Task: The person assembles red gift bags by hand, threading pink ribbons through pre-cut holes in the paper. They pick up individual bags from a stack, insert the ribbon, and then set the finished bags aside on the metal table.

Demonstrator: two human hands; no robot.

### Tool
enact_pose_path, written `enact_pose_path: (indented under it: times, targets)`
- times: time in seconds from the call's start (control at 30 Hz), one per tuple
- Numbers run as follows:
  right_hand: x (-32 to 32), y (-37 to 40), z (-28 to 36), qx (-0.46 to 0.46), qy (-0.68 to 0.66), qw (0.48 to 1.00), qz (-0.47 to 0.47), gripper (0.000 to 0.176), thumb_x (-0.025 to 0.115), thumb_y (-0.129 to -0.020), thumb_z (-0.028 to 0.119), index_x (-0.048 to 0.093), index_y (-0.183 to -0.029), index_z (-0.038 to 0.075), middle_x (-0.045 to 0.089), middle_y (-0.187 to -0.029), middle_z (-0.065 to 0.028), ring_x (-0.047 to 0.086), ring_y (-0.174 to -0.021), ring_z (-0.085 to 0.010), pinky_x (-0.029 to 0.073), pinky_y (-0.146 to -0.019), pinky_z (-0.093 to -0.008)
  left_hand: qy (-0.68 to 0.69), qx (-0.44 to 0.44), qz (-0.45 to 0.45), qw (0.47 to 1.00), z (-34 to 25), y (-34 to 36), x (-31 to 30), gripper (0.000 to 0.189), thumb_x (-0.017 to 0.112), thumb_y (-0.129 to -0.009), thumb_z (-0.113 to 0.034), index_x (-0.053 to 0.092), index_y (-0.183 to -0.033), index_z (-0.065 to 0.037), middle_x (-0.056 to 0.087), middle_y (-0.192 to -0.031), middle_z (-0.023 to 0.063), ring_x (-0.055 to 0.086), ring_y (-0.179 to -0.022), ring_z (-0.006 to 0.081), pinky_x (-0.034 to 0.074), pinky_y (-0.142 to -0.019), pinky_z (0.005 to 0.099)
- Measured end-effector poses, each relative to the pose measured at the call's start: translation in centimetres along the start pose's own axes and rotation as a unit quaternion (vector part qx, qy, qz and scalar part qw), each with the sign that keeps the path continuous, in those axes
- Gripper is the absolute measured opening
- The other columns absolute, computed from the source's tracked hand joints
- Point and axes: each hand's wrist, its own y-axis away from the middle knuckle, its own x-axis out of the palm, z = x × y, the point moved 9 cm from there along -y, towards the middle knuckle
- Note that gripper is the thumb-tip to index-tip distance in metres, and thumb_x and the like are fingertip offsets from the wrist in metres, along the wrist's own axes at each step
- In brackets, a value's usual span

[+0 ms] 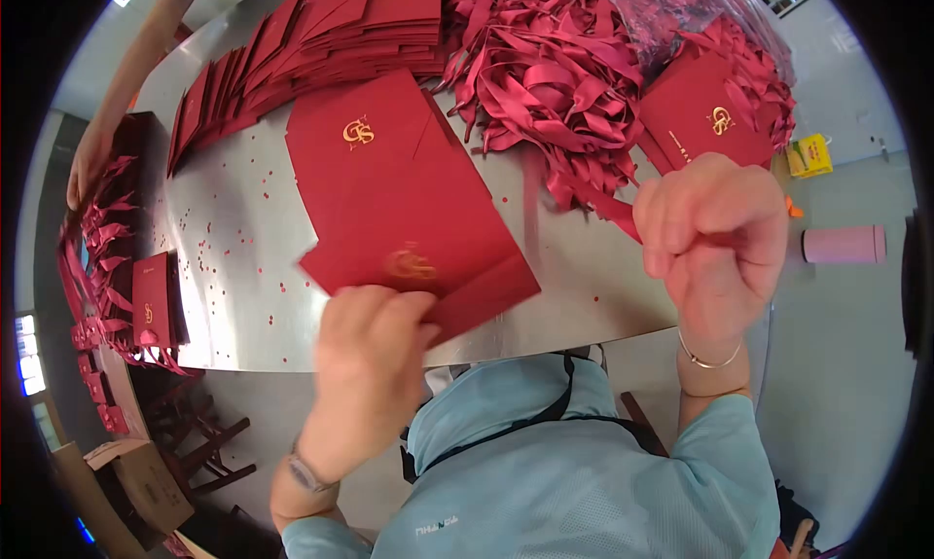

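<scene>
Left hand [373,360] grips a red bag [477,287], gold logo [411,264] blurred — the bag beneath [365,180] reads "GS". Right hand [715,243] curls tight around a ribbon [615,212], its end hidden.

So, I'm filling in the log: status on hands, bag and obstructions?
Left fingers holding red bag, gold logo up. Right fingers closed on ribbon beside ribbon pile. Nothing visibly in the way.

Bag [467,257] at L hand [370,340], bag stacks [399,38] beyond it on tbl [233,335], ribbon pile [550,77] ahead btwn L & R hand [718,233], cylinder [846,245] right of latter.
</scene>
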Motion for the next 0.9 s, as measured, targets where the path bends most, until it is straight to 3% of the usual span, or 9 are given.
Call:
enact_pose_path:
  times: [0.07,0.13,0.2,0.3,0.4,0.47,0.7,0.8,0.9]
  targets:
    - [0.5,1.0,-1.3,0.114,0.096,0.988,-0.034,0.021,0.057,-0.092,-0.002,0.055,-0.113,-0.003,0.061,-0.097,-0.0117,0.058,-0.074,-0.0102,0.049,-0.068,-0.0250,0.006,0.008,0.014,1.000,0.0,0.6,2.4,0.032,0.074,-0.071,-0.002,0.065,-0.101,-0.004,0.059,-0.089,0.0119,0.055,-0.081,0.0307,0.046,-0.072,0.0413]
    - [2.5,2.4,-4.0,0.192,0.201,0.961,0.005,0.016,0.062,-0.091,0.002,0.061,-0.107,-0.002,0.064,-0.093,-0.0090,0.060,-0.075,-0.0116,0.050,-0.067,-0.0256,-0.012,-0.034,0.038,0.999,0.5,0.9,3.4,0.032,0.074,-0.069,0.001,0.065,-0.100,-0.002,0.061,-0.091,0.0126,0.058,-0.085,0.0319,0.048,-0.075,0.0406]
    - [3.8,5.3,-7.6,0.327,0.159,0.931,0.021,0.012,0.065,-0.090,0.004,0.065,-0.101,0.000,0.065,-0.087,-0.0076,0.062,-0.075,-0.0128,0.050,-0.066,-0.0269,-0.025,-0.012,0.005,1.000,0.2,0.4,2.1,0.038,0.074,-0.069,0.001,0.064,-0.106,0.000,0.061,-0.105,0.0152,0.057,-0.092,0.0339,0.048,-0.080,0.0416]
    - [5.2,7.6,-10.0,0.386,0.127,0.913,0.044,0.013,0.063,-0.090,0.001,0.064,-0.103,-0.002,0.066,-0.088,-0.0055,0.062,-0.075,-0.0119,0.051,-0.066,-0.0266,-0.084,0.002,-0.042,0.996,1.4,-1.2,1.4,0.044,0.074,-0.073,-0.007,0.062,-0.114,0.000,0.058,-0.118,0.0148,0.056,-0.100,0.0335,0.044,-0.083,0.0428]
    - [6.3,7.0,-9.2,0.290,0.220,0.928,0.074,0.009,0.063,-0.088,0.000,0.065,-0.097,-0.001,0.067,-0.086,-0.0103,0.064,-0.072,-0.0194,0.052,-0.065,-0.0302,-0.088,-0.015,-0.034,0.995,3.0,-3.4,2.2,0.043,0.072,-0.076,-0.009,0.062,-0.116,0.001,0.060,-0.114,0.0150,0.056,-0.098,0.0333,0.043,-0.084,0.0428]
    - [7.1,7.1,-8.7,0.216,0.273,0.933,0.097,0.007,0.066,-0.084,0.000,0.064,-0.091,0.001,0.066,-0.083,-0.0129,0.064,-0.070,-0.0273,0.052,-0.062,-0.0341,-0.073,-0.032,0.024,0.997,3.9,-4.2,3.7,0.041,0.072,-0.076,-0.010,0.063,-0.115,0.002,0.063,-0.107,0.0144,0.057,-0.098,0.0313,0.043,-0.084,0.0428]
    - [7.9,7.3,-8.9,0.175,0.317,0.929,0.075,0.011,0.068,-0.080,0.000,0.064,-0.090,0.003,0.065,-0.081,-0.0118,0.063,-0.067,-0.0276,0.051,-0.059,-0.0353,-0.035,-0.059,0.005,0.998,3.7,-5.0,2.6,0.034,0.072,-0.076,-0.005,0.066,-0.108,0.003,0.066,-0.098,0.0150,0.061,-0.089,0.0319,0.048,-0.079,0.0407]
    - [8.2,7.5,-8.6,0.156,0.335,0.927,0.068,0.012,0.069,-0.079,0.001,0.064,-0.089,0.002,0.065,-0.081,-0.0120,0.063,-0.067,-0.0280,0.051,-0.058,-0.0353,0.193,-0.236,0.078,0.949,6.6,-4.4,3.5,0.024,0.069,-0.079,-0.004,0.065,-0.101,0.006,0.068,-0.083,0.0176,0.067,-0.077,0.0255,0.052,-0.073,0.0336]
    - [8.2,7.4,-8.3,0.141,0.330,0.931,0.065,0.012,0.069,-0.079,0.000,0.063,-0.090,0.002,0.066,-0.081,-0.0123,0.064,-0.067,-0.0279,0.051,-0.058,-0.0351,0.208,-0.254,0.144,0.934,7.7,-4.4,4.2,0.024,0.067,-0.084,-0.007,0.065,-0.103,0.007,0.069,-0.085,0.0167,0.066,-0.079,0.0220,0.051,-0.074,0.0313]
